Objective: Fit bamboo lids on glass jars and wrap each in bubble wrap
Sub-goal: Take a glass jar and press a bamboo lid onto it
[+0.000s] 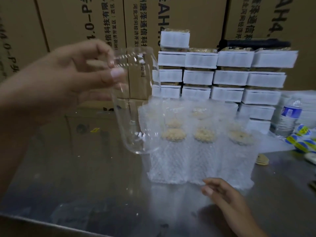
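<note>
Step in hand: lidding. Our left hand [68,79] grasps one bare glass jar [136,108] by the mouth, thumb and fingers curled round the rim. The jar is in the air over the left half of the counter [85,185], slightly tilted, with no lid on it and no wrap.

Our right hand [227,199] sits by the near edge, fingers loosely bent, gripping nothing we can see. Its fingertips are just beside the near face of the wrapped jars [203,159]; we can't tell whether they touch.

Our read of the next move: the right hand needs a lid. The loose bamboo lids [261,159] lie toward the right edge, just beside the wrapped block. Seat one square on the mouth, then wrap. We see no clear loose sheet of wrap; too blurred to call.

Counts:
- bare jars: 1
- wrapped jars: 3 in the front row, at least 2 lid tops behind them, rest unclear
- loose lids: looks like 2 stacked, not certain
- white-sleeved packs [230,77] along the far edge: about 15 showing in 4 columns, lower ones hidden
- water bottle [287,120]: 1, far right
- blue-yellow packets [302,139]: a small heap at the right edge, uncountable
- cartons [77,23]: a wall of them behind, at least 4 faces
</note>
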Demonstrator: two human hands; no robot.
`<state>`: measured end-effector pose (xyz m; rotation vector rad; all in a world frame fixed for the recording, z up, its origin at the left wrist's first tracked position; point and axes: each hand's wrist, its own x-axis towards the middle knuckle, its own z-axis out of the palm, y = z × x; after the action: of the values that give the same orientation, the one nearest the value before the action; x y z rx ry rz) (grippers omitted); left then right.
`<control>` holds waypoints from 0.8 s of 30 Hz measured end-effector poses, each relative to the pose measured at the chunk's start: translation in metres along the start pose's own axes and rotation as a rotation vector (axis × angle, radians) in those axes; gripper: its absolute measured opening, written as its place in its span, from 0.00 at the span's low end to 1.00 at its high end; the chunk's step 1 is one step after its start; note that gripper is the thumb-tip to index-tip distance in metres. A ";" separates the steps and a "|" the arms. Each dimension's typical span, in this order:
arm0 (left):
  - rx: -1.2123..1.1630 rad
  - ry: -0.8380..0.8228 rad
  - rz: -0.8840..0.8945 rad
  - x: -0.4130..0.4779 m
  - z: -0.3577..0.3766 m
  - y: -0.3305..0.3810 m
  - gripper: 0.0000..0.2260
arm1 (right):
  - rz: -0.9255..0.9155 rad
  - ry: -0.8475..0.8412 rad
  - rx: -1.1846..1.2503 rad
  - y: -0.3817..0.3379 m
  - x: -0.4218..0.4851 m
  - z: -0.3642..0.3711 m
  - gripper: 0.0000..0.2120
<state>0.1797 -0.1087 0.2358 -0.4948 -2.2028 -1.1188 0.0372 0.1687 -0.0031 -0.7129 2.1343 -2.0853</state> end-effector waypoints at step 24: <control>-0.633 -0.122 -0.443 -0.064 0.280 -0.042 0.54 | -0.167 0.000 0.044 -0.019 -0.048 -0.039 0.39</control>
<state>0.1047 0.0931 0.0412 -0.3354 -2.0808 -2.0958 0.0712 0.2235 0.0054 -0.9157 2.0882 -2.2041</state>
